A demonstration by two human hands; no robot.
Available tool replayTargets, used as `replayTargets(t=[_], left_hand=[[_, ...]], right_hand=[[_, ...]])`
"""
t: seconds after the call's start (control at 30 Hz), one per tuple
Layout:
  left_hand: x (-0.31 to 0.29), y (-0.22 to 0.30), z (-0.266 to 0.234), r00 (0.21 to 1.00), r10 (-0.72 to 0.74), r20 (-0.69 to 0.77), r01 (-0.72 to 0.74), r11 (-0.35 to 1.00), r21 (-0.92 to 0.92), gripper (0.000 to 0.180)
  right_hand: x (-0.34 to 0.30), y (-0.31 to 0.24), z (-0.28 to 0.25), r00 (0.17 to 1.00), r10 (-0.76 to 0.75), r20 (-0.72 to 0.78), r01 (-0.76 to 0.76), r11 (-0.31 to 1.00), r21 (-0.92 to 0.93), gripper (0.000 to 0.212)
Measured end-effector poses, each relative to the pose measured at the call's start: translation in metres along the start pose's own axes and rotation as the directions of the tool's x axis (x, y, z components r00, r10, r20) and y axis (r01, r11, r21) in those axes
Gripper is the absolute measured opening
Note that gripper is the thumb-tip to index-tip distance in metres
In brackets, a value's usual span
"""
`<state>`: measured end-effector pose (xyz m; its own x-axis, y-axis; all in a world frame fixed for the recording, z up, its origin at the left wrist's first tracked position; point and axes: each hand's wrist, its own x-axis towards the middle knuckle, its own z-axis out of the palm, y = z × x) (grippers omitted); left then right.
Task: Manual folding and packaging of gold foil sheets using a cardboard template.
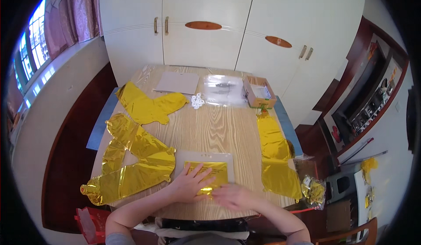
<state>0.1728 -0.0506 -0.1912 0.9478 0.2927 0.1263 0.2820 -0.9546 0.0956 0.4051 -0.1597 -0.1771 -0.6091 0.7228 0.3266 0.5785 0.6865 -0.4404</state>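
Observation:
Close to the table's front edge lies a folded gold foil balloon, flat, with small dark print on it. Under it is a pale card or clear sleeve with a cut-out at its top. My left hand presses flat on the foil, fingers spread. At the foil's lower right edge is my right hand, its fingers pointing left and smeared by motion; whether they grip the edge is hidden. Flat gold foil balloons lie to the left, one large and looped, another behind it.
More gold foil runs along the table's right edge. At the back are a grey board, white rings, clear plastic sleeves and an open box. A crumpled foil packet sits at the right corner.

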Motion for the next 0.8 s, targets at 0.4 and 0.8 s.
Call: replayTargets(t=[0.4, 0.8], left_hand=[[0.001, 0.005, 0.009, 0.992, -0.092, -0.086, 0.093, 0.996, 0.008, 0.071], [0.004, 0.007, 0.012, 0.992, -0.086, -0.089, 0.084, 0.996, -0.031, 0.077]], right_hand=[[0.182, 0.200, -0.013, 0.695, 0.667, -0.270, -0.718, 0.623, -0.310, 0.023], [0.027, 0.026, -0.062, 0.741, 0.670, -0.049, -0.656, 0.737, 0.166, 0.010]])
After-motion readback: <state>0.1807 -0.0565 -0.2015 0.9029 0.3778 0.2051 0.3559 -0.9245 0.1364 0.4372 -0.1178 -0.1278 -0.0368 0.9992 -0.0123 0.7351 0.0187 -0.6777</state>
